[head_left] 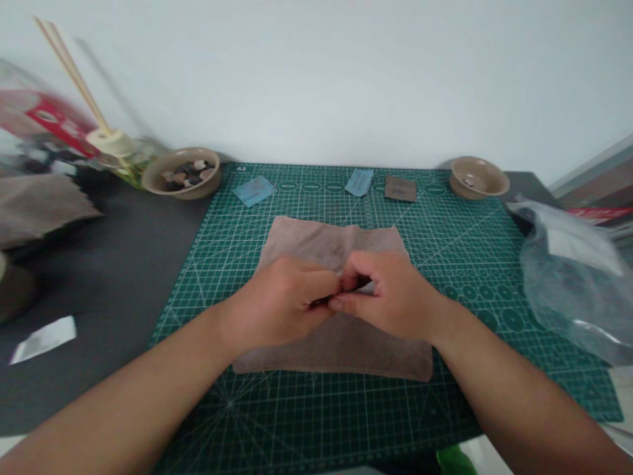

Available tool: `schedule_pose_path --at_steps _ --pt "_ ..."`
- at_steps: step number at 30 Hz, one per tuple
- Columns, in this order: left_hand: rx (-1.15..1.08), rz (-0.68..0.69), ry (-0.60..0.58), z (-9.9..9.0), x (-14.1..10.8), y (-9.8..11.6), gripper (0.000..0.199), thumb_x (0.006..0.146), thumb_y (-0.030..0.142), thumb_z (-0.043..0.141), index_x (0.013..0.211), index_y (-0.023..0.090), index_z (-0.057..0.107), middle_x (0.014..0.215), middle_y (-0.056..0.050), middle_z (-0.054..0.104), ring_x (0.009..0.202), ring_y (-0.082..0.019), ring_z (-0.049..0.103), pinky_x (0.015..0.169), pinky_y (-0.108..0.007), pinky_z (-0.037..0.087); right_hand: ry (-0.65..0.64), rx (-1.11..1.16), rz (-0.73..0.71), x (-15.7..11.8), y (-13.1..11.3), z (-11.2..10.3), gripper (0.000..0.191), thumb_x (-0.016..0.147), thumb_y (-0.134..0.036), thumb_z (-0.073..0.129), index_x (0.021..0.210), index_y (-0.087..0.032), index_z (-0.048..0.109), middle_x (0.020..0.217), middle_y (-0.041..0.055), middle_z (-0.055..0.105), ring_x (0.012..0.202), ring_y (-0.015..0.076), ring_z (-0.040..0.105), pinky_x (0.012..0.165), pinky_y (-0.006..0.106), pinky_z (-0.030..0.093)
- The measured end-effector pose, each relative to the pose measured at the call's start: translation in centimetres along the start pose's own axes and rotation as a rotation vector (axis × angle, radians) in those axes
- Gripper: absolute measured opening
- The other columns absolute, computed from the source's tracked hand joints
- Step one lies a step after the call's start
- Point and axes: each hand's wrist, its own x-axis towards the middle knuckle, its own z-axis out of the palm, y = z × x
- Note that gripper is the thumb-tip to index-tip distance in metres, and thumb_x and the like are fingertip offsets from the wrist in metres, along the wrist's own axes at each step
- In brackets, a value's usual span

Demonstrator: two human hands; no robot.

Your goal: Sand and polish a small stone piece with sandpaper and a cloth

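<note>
Two hands are held close above the cloth (336, 349), the left hand (281, 300) and the right hand (395, 293) meeting at the fingertips, with thumbs and forefingers curled inward as if something small were pinched between them; whether anything is gripped cannot be made out, since the meeting point is mostly hidden by the fingers. The cloth is spread flat beneath the hands, on the middle of the green mat (277, 429), perhaps so that a soft surface is given under fine handling, while part of the table (128, 264) is covered by the mat, probably for protection. Along the mat's far side a blue slip (254, 191), a second blue slip (359, 183) and a brown slip (400, 189) are laid, apparently so that they are out of the way yet within reach. Dark and pale stones (190, 177) are contained in the left bowl (188, 194), and something tiny is seen in the right bowl (489, 182). At the right a clear bag (558, 290) is rested partly over the mat. "A2" is printed at the mat's far left corner; the lettering on the slips is too small to be read, and the white marking on the red packet (64, 125) is blurred
</note>
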Motion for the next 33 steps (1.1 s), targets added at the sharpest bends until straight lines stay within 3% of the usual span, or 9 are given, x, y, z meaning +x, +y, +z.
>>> schedule_pose_path --at_steps 3,9,11,13,17,19,23,26,33 --pt "0.053 -0.038 -0.059 0.6 0.2 -0.3 0.02 0.089 0.01 0.055 0.07 0.015 0.059 0.064 0.001 0.062 0.056 -0.01 0.057 0.051 -0.023 0.038 -0.005 -0.187 -0.029 0.2 0.3 0.2 0.016 0.083 -0.025 0.071 0.076 -0.018 0.059 0.072 0.0014 0.066 0.068 0.0155 0.058 0.06 0.028 0.036" --pt "-0.435 -0.134 0.08 -0.3 -0.1 1.0 0.015 0.086 0.019 0.074 0.074 0.016 0.064 0.062 0.004 0.067 0.048 -0.006 0.054 0.043 -0.017 0.036 -0.161 0.597 0.113 -0.4 -0.4 -0.9 0.035 0.076 -0.04 0.082 0.074 -0.02 0.053 0.065 -0.0012 0.068 0.055 0.0143 0.063 0.048 0.023 0.043" --pt "-0.476 -0.126 0.073 -0.5 -0.2 1.1 0.016 0.085 0.021 0.075 0.075 0.016 0.064 0.064 0.003 0.069 0.049 -0.007 0.055 0.044 -0.018 0.037 -0.204 0.669 0.123 -0.4 -0.4 -0.8 0.037 0.076 -0.043 0.082 0.074 -0.021 0.052 0.063 -0.0013 0.068 0.053 0.0148 0.063 0.046 0.023 0.043" --pt "-0.35 -0.11 0.064 -0.3 -0.1 0.8 0.018 0.087 0.019 0.071 0.071 0.016 0.062 0.059 0.004 0.063 0.047 -0.006 0.051 0.044 -0.018 0.034 -0.126 0.515 0.108 -0.2 -0.2 -0.5 0.035 0.077 -0.041 0.08 0.074 -0.02 0.053 0.064 -0.0013 0.066 0.055 0.0139 0.061 0.047 0.023 0.041" --pt "-0.001 -0.059 -0.003 0.5 0.2 -0.2 0.02 0.085 0.008 0.057 0.066 0.015 0.058 0.058 0.003 0.057 0.053 -0.008 0.053 0.05 -0.022 0.034 0.054 -0.09 -0.01 0.4 0.3 0.2 0.022 0.081 -0.03 0.074 0.074 -0.018 0.057 0.069 0.0 0.062 0.065 0.0136 0.055 0.056 0.026 0.034" --pt "0.003 -0.082 -0.011 0.7 0.3 -0.3 0.018 0.082 0.007 0.056 0.066 0.015 0.057 0.06 0.003 0.058 0.054 -0.009 0.054 0.05 -0.022 0.035 0.055 -0.123 -0.02 0.4 0.4 0.2 0.023 0.082 -0.03 0.074 0.073 -0.018 0.057 0.069 0.0 0.062 0.066 0.0136 0.055 0.057 0.026 0.034" --pt "-0.16 -0.142 0.138 0.1 0.3 0.3 0.016 0.084 0.012 0.067 0.069 0.015 0.063 0.055 0.007 0.057 0.046 -0.005 0.048 0.043 -0.017 0.032 0.018 0.351 0.086 0.1 0.2 -0.6 0.033 0.079 -0.042 0.079 0.075 -0.019 0.056 0.065 -0.0003 0.067 0.054 0.0128 0.058 0.046 0.022 0.039" --pt "-0.277 -0.078 0.23 -0.4 0.0 0.4 0.009 0.082 0.017 0.078 0.082 0.016 0.069 0.064 0.005 0.069 0.05 -0.006 0.058 0.046 -0.015 0.041 -0.035 0.665 0.093 -0.2 0.2 -0.9 0.036 0.078 -0.044 0.081 0.076 -0.02 0.054 0.065 0.0005 0.07 0.049 0.0132 0.061 0.042 0.021 0.042" --pt "-0.382 0.006 0.211 -0.6 -0.4 0.4 0.014 0.082 0.011 0.077 0.091 0.017 0.068 0.075 0.0 0.075 0.058 -0.009 0.067 0.052 -0.016 0.048 -0.092 0.852 -0.009 -0.2 0.4 -0.7 0.032 0.082 -0.035 0.08 0.075 -0.017 0.055 0.066 0.0021 0.071 0.052 0.0128 0.066 0.047 0.021 0.05"
